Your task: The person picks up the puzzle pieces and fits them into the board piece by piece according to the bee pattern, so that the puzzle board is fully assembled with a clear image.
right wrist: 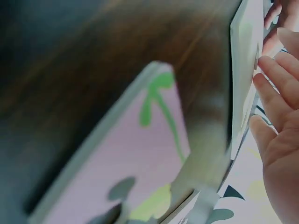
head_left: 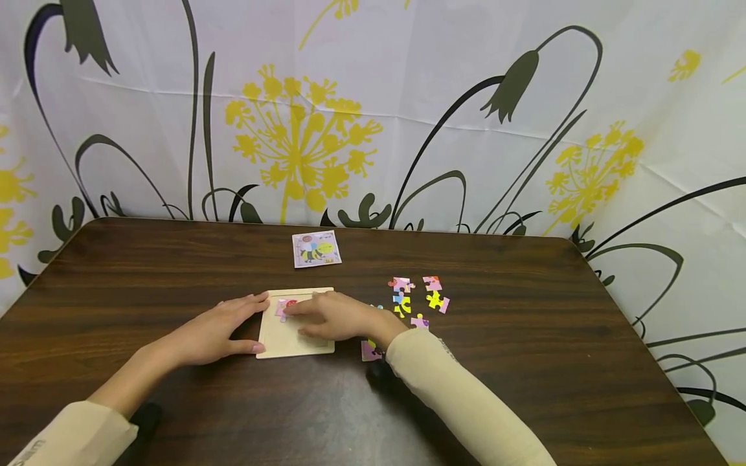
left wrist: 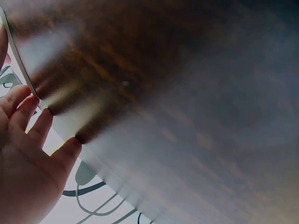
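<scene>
Cream sleeves [head_left: 460, 393] cover the forearms at the near side of the dark brown wood-grain surface [head_left: 524, 310]. The left hand [head_left: 218, 329] is released: its fingers are extended and spread, the thumb touching the near left corner of the pale wooden tray [head_left: 291, 342] and the fingertips touching the far part of the left edge. The right hand [head_left: 335, 316] reaches over the right side of the tray; it is not clenched, and its nearly straight fingers touch the pink puzzle piece [head_left: 282, 309]. This piece lies inside the tray, at the far left corner, and bears a red detail.

A pink, yellow and black piece [head_left: 369, 353] lies right of the tray, partly hidden by the right forearm. Farther back on the right, a group of loose pieces [head_left: 402, 285] lies on the surface, in pink, yellow, blue and red. Beyond the tray, a square picture card [head_left: 316, 249] lies flat. A white fabric [head_left: 431, 58] printed with yellow and dark grey-green flowers hangs behind the surface.
</scene>
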Demonstrator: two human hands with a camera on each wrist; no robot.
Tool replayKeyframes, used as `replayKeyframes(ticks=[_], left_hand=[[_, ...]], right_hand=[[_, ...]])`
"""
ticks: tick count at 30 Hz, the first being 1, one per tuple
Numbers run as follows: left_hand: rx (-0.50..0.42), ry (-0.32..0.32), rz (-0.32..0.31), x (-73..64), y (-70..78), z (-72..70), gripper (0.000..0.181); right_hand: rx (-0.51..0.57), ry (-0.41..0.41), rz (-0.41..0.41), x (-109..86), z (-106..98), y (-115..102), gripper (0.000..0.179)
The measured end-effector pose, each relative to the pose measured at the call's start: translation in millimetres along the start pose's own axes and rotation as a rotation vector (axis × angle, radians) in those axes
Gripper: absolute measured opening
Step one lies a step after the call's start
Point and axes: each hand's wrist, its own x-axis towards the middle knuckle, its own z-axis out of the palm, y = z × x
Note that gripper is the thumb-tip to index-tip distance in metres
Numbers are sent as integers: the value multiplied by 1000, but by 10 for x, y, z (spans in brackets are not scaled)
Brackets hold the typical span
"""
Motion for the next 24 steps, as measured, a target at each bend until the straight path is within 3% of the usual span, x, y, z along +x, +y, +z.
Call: replayKeyframes(ticks=[7,24], left_hand=[[12,12,16,-2,-10,8,78],[19,33,38,-1,-39,35,76]], right_hand=[[6,-21,31,74,-13,-22,44],[57,-22,9,153,-12,7,43]])
